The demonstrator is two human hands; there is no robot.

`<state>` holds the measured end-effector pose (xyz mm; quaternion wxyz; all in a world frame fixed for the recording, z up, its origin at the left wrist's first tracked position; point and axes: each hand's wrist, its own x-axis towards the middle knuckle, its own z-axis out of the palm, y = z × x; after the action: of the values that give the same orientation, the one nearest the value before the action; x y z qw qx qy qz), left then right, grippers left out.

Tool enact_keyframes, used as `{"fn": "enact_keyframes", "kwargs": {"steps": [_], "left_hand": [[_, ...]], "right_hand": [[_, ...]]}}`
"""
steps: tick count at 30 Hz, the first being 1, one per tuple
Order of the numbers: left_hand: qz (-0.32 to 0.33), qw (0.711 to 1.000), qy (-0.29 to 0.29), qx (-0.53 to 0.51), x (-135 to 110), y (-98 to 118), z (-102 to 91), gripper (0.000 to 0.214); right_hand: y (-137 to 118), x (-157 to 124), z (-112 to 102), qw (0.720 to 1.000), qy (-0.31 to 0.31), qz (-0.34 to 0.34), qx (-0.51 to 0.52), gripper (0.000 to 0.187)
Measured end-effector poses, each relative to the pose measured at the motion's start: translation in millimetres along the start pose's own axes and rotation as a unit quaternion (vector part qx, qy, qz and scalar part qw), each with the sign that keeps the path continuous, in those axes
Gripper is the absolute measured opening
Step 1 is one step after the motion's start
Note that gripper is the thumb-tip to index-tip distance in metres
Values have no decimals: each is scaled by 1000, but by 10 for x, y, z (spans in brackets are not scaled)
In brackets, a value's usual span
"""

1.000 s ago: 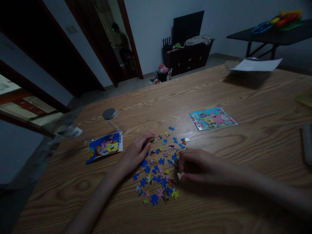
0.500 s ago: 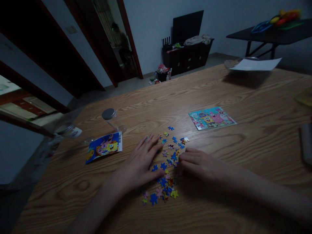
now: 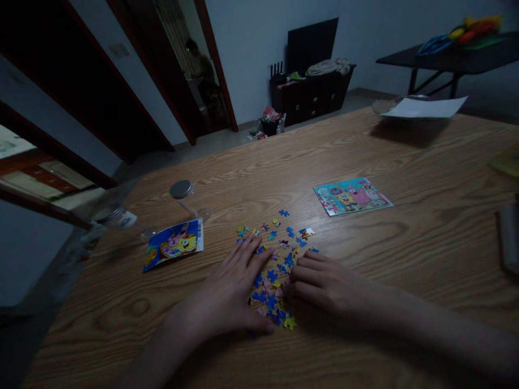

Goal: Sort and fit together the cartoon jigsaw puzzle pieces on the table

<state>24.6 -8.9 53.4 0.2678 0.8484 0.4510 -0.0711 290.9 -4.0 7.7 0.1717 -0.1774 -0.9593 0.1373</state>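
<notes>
Several small jigsaw pieces, mostly blue with some yellow and pink, are scattered loose on the wooden table between my hands. My left hand lies palm down with its fingers spread over the left side of the pieces; some are hidden beneath it. At the right side of the pieces is my right hand, with its fingers curled in. Its fingertips are turned down out of sight, so anything they hold is hidden. A cartoon picture card lies flat beyond my right hand. Left of the pieces is a blue cartoon-printed packet.
A clear jar with a grey lid stands beyond the packet, and another clear jar is near the table's left edge. At the far right a white sheet rests on a glass bowl. A person sits beyond the doorway.
My left hand has slid nearer to me, uncovering pieces beyond its fingertips, and its thumb now covers the nearest left pieces. My right hand has shifted slightly left and nearer, still curled.
</notes>
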Motion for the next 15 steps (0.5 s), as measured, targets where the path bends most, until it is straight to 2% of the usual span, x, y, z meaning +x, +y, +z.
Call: {"fn": "enact_keyframes", "kwargs": {"steps": [7, 15], "left_hand": [[10, 1000, -1, -2, -18, -42, 6, 135], [25, 999, 16, 11, -1, -9, 59, 132]], "right_hand": [[-69, 18, -88, 999, -30, -34, 3, 27], [-98, 19, -86, 998, -10, -64, 5, 20]]}}
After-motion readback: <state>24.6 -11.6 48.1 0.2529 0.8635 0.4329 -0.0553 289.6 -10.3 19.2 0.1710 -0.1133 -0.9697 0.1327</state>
